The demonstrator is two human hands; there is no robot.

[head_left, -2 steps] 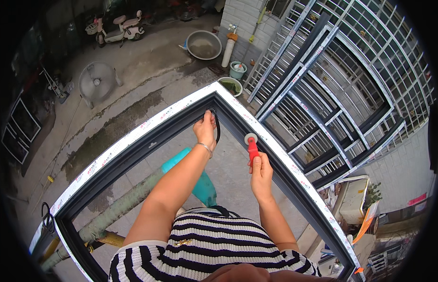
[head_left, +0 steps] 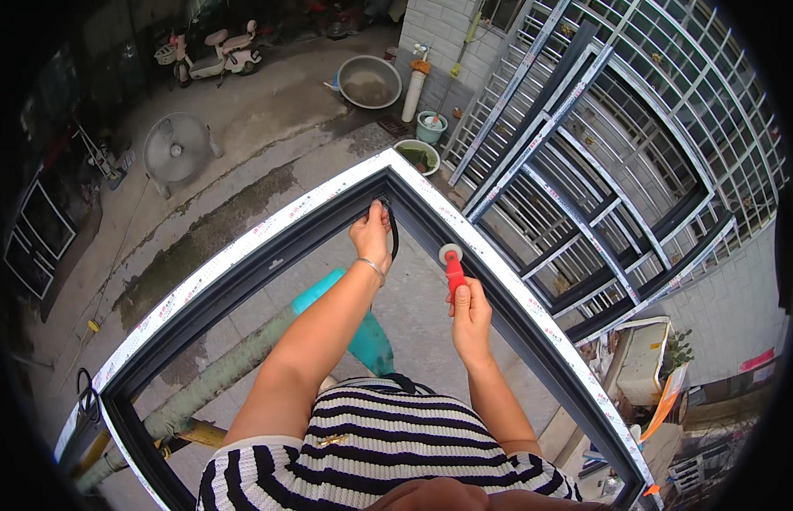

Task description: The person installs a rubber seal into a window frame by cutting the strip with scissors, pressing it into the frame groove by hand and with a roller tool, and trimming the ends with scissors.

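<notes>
In front of me lies a large dark window frame (head_left: pixel 278 218) with white printed film on its outer faces. At its far corner my left hand (head_left: pixel 373 236) pinches a black rubber strip (head_left: pixel 395 240), which hangs down in a loop beside the fingers. The fingertips are against the inner channel there. In my right hand (head_left: pixel 471 322) is a hand roller (head_left: pixel 455 271) with a red handle and a pale round wheel. The wheel is beside the inner edge of the frame's right side; whether it touches is unclear.
A grey-green beam (head_left: pixel 218 376) runs under the frame at left. Barred metal grilles and more frames (head_left: pixel 575 217) lean at the right wall. Beyond stand a floor fan (head_left: pixel 176 148), a metal basin (head_left: pixel 369 83), buckets (head_left: pixel 430 128) and a scooter (head_left: pixel 218 58).
The roller in my right hand has shifted slightly left and toward me. My left hand stays at the corner with the strip.
</notes>
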